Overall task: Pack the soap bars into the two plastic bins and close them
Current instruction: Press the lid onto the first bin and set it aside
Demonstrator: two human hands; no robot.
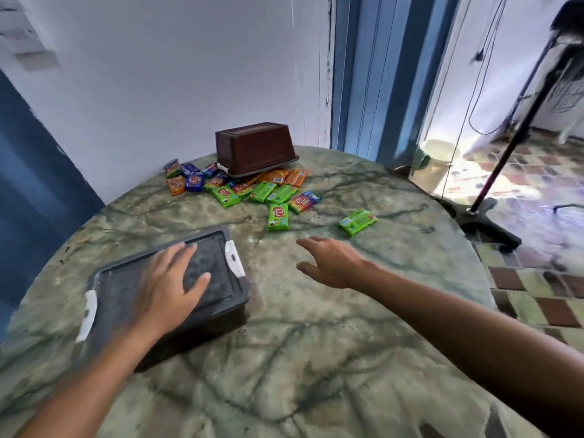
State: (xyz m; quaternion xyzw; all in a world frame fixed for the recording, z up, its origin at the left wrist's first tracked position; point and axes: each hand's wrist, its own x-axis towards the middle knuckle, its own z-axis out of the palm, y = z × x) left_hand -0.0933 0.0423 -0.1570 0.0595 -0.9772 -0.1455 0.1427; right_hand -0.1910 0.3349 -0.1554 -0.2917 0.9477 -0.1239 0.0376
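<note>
A grey plastic bin with its lid on and white clips stands at the near left of the table. My left hand rests flat on its lid, fingers straight. A brown bin lies upside down on its lid at the far side, on top of some soap bars. Several wrapped soap bars, green, orange and blue, lie scattered around it. One green bar lies apart to the right. My right hand hovers open above the table, between the grey bin and that bar, holding nothing.
The round marble-patterned table stands against a white wall. A blue door frame is behind it. To the right, a black stand rests on a tiled floor beyond the table's edge.
</note>
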